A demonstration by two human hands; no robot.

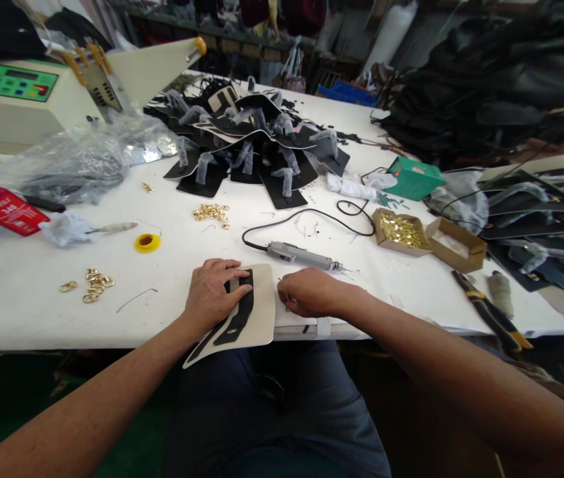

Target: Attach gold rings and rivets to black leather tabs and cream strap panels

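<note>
A cream panel [263,299] with black strips on it lies at the table's front edge, its near corner jutting over. My left hand [214,292] rests on the panel, fingers apart, the thumb and fingertips pressing the black strip [244,309]. Just right of the panel, my right hand [301,291] is closed with its fingers curled. A small gold-coloured bit shows below its fingertips; what it holds is mostly hidden. Behind both hands lies a grey electric screwdriver [304,255] with a black cord.
Black panels with wrapped handles [286,179] are piled at the back. Gold clasps [96,285] and yellow tape [147,243] lie left. A box of gold pieces [401,232], another box [456,245], a green box [415,178] and pliers [491,312] stand or lie right.
</note>
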